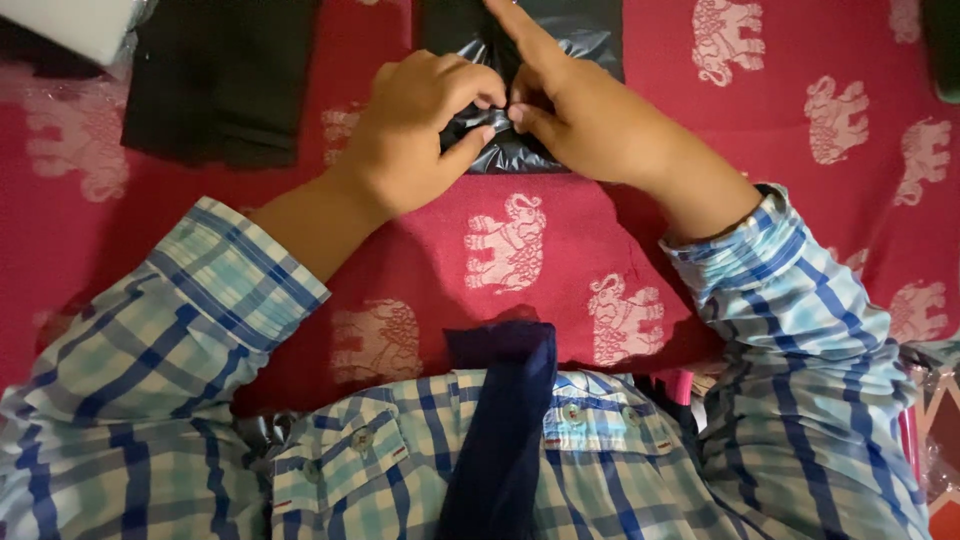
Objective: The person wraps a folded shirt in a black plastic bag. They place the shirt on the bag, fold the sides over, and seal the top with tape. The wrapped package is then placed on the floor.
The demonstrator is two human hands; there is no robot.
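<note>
Hands, left hand (415, 125) and right hand (570, 115), pinching black plastic bag (510, 150), folded dark cloth (220, 80) nearby

- Our left hand (420, 125) and right hand (570, 115) pinch a crinkled black bag (520, 150), fingertips meeting at its near edge.
- Our right forefinger points away.
- The bag lies on a red cloth (700, 130) with pale elephants.
- Folded black fabric (220, 80) lies left of the bag.
- A navy strip (500, 420) hangs over our checked shirt (150, 400).

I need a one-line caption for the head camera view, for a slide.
Both hands, left and right, pinch a black plastic bag on a red elephant-print cloth.
</note>
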